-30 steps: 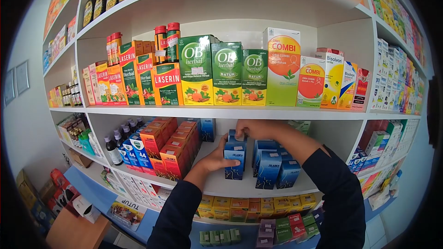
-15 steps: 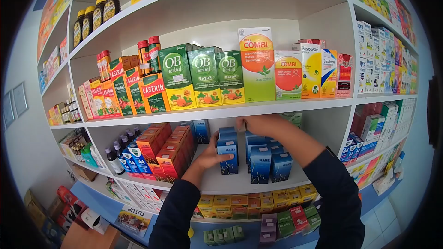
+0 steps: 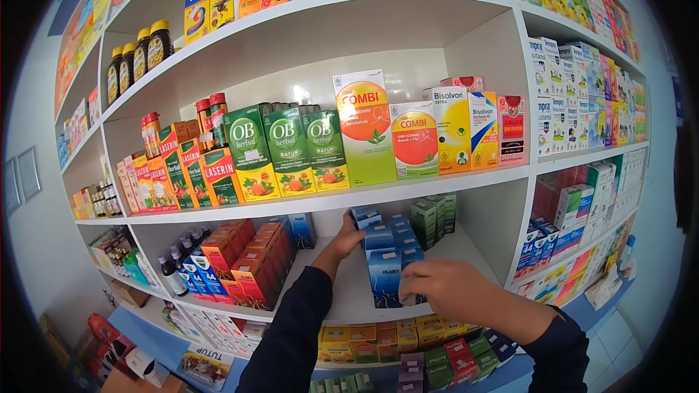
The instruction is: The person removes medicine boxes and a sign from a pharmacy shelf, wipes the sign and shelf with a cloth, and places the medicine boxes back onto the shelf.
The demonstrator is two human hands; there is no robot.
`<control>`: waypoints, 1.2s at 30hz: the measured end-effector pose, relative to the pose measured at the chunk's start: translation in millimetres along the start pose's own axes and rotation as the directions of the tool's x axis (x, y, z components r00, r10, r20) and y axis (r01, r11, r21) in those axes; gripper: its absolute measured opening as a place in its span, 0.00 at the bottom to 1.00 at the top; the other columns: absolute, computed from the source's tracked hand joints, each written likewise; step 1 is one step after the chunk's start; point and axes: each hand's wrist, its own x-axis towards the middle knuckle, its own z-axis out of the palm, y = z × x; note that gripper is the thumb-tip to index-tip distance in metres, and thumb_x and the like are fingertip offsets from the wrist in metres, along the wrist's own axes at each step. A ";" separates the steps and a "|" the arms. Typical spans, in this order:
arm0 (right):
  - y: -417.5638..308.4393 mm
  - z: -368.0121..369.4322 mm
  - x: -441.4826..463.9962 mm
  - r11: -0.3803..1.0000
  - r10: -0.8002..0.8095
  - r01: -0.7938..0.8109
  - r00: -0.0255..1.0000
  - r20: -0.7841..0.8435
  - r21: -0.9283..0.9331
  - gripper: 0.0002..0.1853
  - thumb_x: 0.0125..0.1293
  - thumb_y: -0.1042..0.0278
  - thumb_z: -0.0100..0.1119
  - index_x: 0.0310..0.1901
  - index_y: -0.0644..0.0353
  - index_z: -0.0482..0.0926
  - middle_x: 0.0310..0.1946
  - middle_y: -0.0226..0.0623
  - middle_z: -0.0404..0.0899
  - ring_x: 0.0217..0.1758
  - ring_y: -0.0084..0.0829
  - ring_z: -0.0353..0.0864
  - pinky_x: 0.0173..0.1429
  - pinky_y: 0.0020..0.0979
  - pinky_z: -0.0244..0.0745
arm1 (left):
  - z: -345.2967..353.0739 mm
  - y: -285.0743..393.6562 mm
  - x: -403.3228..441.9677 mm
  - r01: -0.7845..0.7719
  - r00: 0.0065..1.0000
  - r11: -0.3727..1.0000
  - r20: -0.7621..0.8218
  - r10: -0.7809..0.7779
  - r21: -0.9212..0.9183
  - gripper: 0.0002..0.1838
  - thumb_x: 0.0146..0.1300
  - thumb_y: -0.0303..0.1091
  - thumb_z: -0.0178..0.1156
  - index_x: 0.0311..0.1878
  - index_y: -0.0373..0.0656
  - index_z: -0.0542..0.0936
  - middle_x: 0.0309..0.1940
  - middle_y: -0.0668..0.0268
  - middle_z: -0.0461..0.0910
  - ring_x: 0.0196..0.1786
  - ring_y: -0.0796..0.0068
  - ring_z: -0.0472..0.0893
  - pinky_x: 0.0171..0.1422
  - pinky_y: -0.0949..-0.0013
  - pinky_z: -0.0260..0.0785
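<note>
On the lower shelf, blue medicine boxes (image 3: 384,279) stand in a close group of rows. My left hand (image 3: 346,239) reaches deep into the shelf, fingers round the side of a blue box (image 3: 365,215) at the back left of the group. At the front right, my right hand (image 3: 444,287) has curled fingers pressed against the blue boxes, hiding most of the box there. Its fingertips touch near the front box's right edge.
Red-orange boxes (image 3: 255,276) stand to the left, with green boxes (image 3: 426,222) behind on the right. Above runs the shelf edge (image 3: 328,200), carrying syrup boxes (image 3: 362,131). Yellow boxes (image 3: 364,342) sit below. A white divider (image 3: 518,211) closes the right side.
My left hand has moved from the front box toward the back of the shelf. My right hand has come down from the back to the front right. The blue boxes now stand closer together.
</note>
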 end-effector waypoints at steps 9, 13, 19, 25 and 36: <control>7.0 -3.1 -10.1 0.992 0.100 -0.100 0.995 0.010 0.082 0.15 0.49 0.82 0.54 0.38 0.54 0.80 0.42 0.33 0.77 0.45 0.37 0.78 0.46 0.35 0.76 | -22.6 34.8 0.2 0.295 0.949 0.918 0.188 -0.251 -0.263 0.49 0.61 0.68 0.42 0.73 0.52 0.30 0.75 0.59 0.27 0.76 0.52 0.32 0.73 0.43 0.32; 5.2 0.9 -2.8 0.978 0.143 -0.140 0.990 -0.006 0.155 0.14 0.52 0.81 0.54 0.37 0.52 0.82 0.41 0.33 0.79 0.44 0.38 0.78 0.47 0.35 0.76 | -38.5 56.8 1.8 0.223 0.975 0.970 -0.037 -0.221 0.093 0.41 0.65 0.59 0.44 0.73 0.45 0.47 0.73 0.49 0.46 0.73 0.49 0.51 0.72 0.48 0.47; -15.1 7.7 -1.5 0.974 0.011 -0.022 0.999 0.052 0.225 0.12 0.54 0.78 0.55 0.39 0.54 0.81 0.41 0.32 0.77 0.43 0.35 0.78 0.44 0.33 0.77 | -70.6 73.6 5.5 -0.033 0.978 -0.001 0.032 0.205 0.999 0.24 0.59 0.45 0.56 0.55 0.41 0.74 0.53 0.49 0.74 0.59 0.51 0.71 0.63 0.59 0.62; -17.3 15.7 -12.0 0.974 -0.014 -0.008 0.995 0.095 0.228 0.12 0.56 0.75 0.55 0.41 0.52 0.81 0.42 0.30 0.77 0.43 0.32 0.78 0.41 0.31 0.78 | -85.7 89.3 -13.6 -0.068 0.973 -0.005 0.067 0.219 0.998 0.24 0.59 0.45 0.56 0.55 0.42 0.74 0.53 0.49 0.74 0.59 0.51 0.71 0.63 0.58 0.62; -11.8 7.6 -32.1 0.972 0.083 -0.113 0.986 0.146 0.205 0.12 0.57 0.75 0.54 0.42 0.52 0.81 0.41 0.30 0.77 0.43 0.32 0.79 0.40 0.32 0.78 | -72.4 110.6 0.9 -0.164 0.963 0.078 0.142 0.228 0.983 0.24 0.58 0.44 0.58 0.56 0.42 0.75 0.53 0.49 0.74 0.58 0.52 0.71 0.63 0.58 0.62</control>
